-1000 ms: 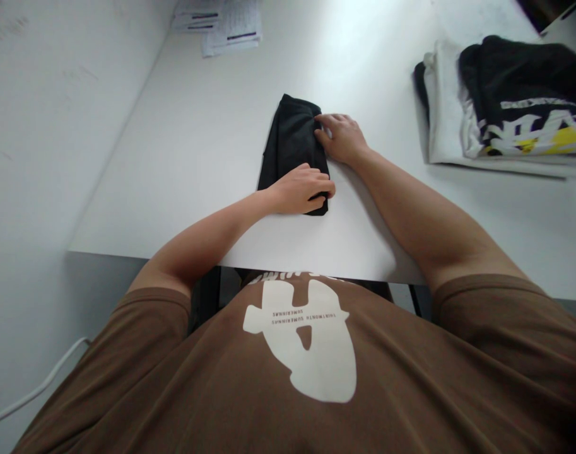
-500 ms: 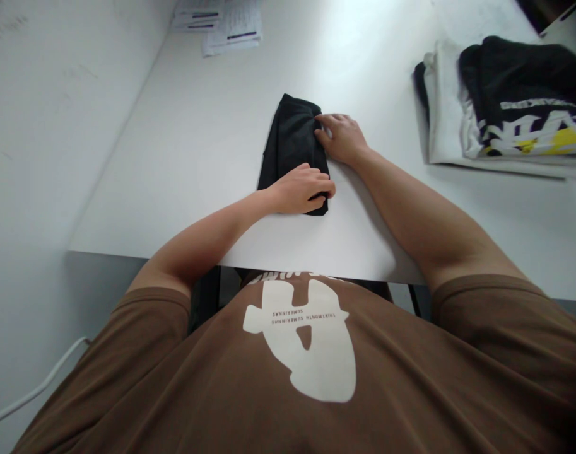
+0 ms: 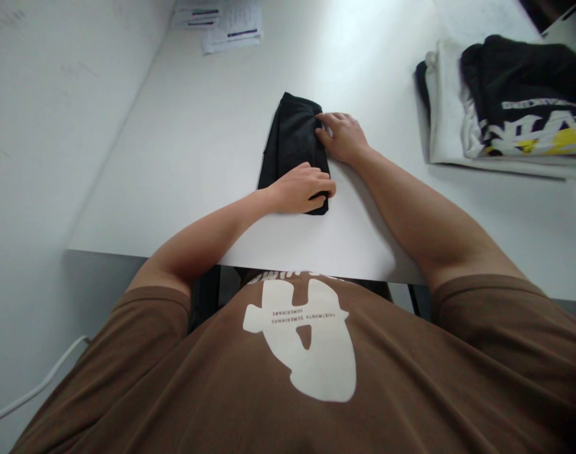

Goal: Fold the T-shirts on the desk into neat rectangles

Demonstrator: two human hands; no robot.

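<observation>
A black folded cloth (image 3: 294, 135) lies lengthwise on the white table in front of me; what kind of garment it is does not show. Across its near end rests my left hand (image 3: 304, 189), fingers curled over the right edge with the thumb below them. My right hand (image 3: 343, 135) is at the same edge farther up, its fingertips and thumb pinching the cloth's border. Part of the near end is hidden under my left hand.
A stack of folded clothes (image 3: 515, 104), black and white with a yellow print, sits on the right of the table (image 3: 193, 139). Printed papers (image 3: 233, 28) lie at the back left. A white wall (image 3: 46, 126) borders the left side, with a white cable (image 3: 41, 381) below.
</observation>
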